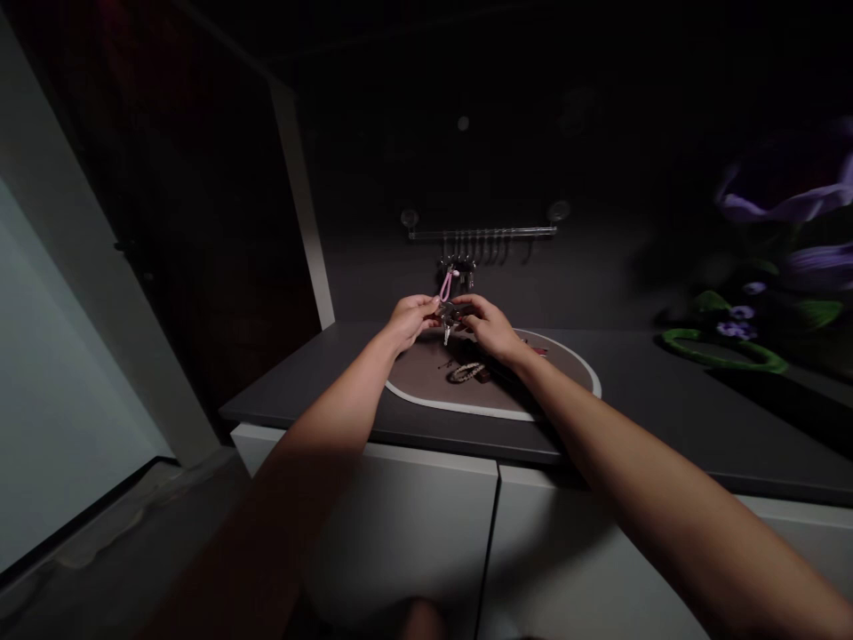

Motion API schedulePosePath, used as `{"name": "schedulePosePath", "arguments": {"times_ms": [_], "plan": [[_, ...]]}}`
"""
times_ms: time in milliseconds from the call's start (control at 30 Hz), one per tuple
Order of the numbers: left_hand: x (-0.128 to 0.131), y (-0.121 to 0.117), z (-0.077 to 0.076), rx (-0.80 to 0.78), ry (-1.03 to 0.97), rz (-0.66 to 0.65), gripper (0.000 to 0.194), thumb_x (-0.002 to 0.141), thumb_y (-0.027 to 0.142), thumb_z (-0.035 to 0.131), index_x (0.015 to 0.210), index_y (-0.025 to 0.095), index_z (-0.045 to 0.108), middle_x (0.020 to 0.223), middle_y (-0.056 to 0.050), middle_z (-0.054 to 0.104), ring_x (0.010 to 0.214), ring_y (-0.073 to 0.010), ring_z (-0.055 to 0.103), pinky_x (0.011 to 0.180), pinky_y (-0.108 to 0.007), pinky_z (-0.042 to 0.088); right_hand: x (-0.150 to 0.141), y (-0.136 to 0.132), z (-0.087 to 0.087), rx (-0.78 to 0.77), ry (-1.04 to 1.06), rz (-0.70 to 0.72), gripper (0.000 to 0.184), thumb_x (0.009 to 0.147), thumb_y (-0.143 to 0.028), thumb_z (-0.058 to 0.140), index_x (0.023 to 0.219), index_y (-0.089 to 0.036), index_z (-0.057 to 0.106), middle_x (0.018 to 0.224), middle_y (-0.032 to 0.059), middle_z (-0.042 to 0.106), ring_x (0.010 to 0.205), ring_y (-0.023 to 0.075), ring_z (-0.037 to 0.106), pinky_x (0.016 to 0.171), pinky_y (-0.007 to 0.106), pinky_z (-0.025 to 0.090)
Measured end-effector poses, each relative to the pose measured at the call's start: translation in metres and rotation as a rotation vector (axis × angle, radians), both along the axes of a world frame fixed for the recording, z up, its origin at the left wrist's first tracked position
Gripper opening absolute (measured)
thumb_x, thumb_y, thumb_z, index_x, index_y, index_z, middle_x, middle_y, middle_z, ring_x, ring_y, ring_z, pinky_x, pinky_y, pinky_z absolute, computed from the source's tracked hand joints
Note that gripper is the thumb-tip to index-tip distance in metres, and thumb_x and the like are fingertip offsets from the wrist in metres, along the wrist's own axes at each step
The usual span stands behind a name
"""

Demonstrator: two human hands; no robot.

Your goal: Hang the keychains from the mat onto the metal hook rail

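Observation:
Between my two hands hangs a bunch of metal keys [447,318], with one key pointing down. My left hand [414,322] pinches the bunch from the left, its fingers closed. From the right, my right hand [488,325] has its bent fingers closed on the same bunch. Just above the keys is a pink loop strap [446,284]; whether it belongs to them I cannot tell. Below lies an oval brown mat with a white rim [466,409], bearing a braided bracelet [466,372] and a small dark block [483,376].
A clear rail [483,234] with several hooks is fixed to the dark wall behind. Purple flowers [766,204] and a green ring [723,351] stand at the right of the dark countertop [666,427]. White cabinet doors [413,516] are below.

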State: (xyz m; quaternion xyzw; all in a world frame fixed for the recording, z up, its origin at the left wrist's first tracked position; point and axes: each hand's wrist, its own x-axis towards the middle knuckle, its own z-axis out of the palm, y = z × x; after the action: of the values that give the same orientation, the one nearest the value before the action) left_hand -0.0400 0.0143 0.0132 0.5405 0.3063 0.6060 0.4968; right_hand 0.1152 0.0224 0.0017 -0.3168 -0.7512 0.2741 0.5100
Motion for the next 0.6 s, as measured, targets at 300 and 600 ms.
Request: {"name": "schedulePosePath", "arguments": {"times_ms": [300,600], "plan": [[0.000,0.005,-0.002,-0.028,-0.133,-0.114,0.010,0.077,0.012,0.055,0.068,0.008,0.055,0.061,-0.002,0.057,0.058,-0.0076,0.055,0.067,-0.024,0.047,-0.001,0.001,-0.001,-0.082,0.066,0.020,0.021,0.074,-0.029,0.049,0.089,-0.020,0.061,0.081,0.0000,0.065,0.068,0.0116,0.058,0.069,0.025,0.045],[0.002,0.004,-0.003,-0.047,-0.189,-0.141,0.011,0.078,0.007,0.051,0.068,0.008,0.054,0.064,-0.004,0.058,0.061,-0.0079,0.056,0.071,-0.024,0.046,-0.001,-0.011,0.006,-0.052,0.125,0.015,0.027,0.064,-0.038,0.062,0.078,-0.015,0.062,0.073,0.0011,0.061,0.064,0.0095,0.051,0.062,0.023,0.041]]}}
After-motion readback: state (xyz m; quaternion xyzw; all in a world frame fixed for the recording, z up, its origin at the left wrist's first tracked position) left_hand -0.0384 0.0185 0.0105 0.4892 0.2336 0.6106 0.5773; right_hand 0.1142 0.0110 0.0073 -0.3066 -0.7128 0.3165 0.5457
